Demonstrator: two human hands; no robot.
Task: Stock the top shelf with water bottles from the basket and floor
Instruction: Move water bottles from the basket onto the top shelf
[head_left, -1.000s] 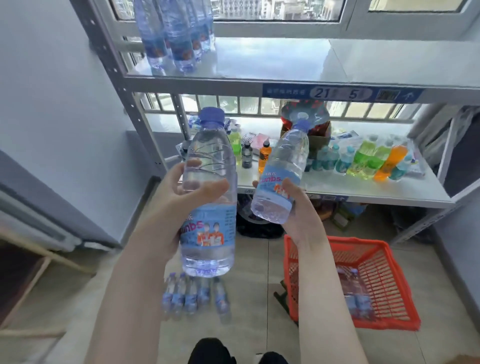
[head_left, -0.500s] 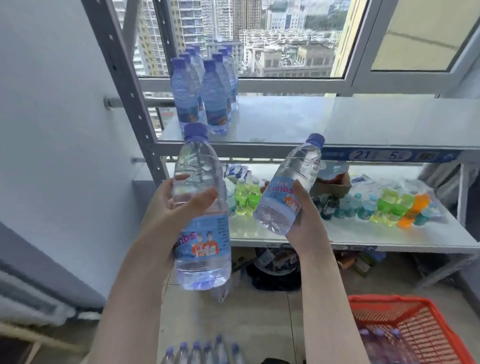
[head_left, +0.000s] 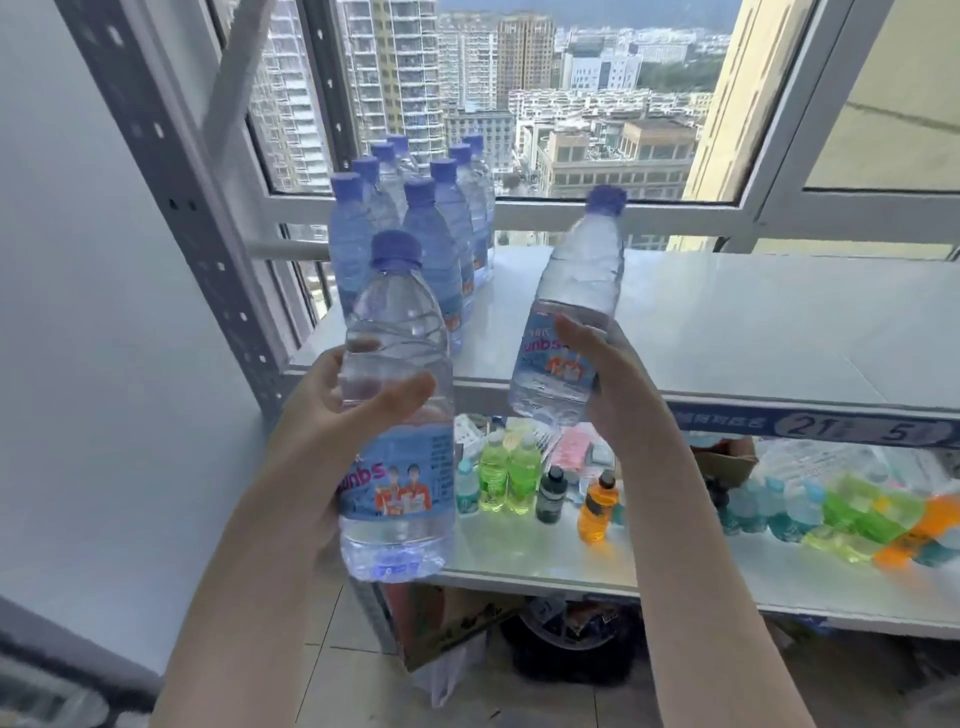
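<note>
Purple-capped water bottles fill both hands: the left hand (head_left: 332, 410) curls round an upright bottle (head_left: 397, 395) just short of the top shelf (head_left: 727, 332), and the right hand (head_left: 613, 384) grips a tilted bottle (head_left: 571, 322) at its front edge. Set in carelessly, either could topple the standing row (head_left: 415, 218).

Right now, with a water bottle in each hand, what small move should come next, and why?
Probably stand the bottle in the right hand on the top shelf beside the standing bottles: it is tilted at the shelf's front edge, with bare shelf beside it.
</note>
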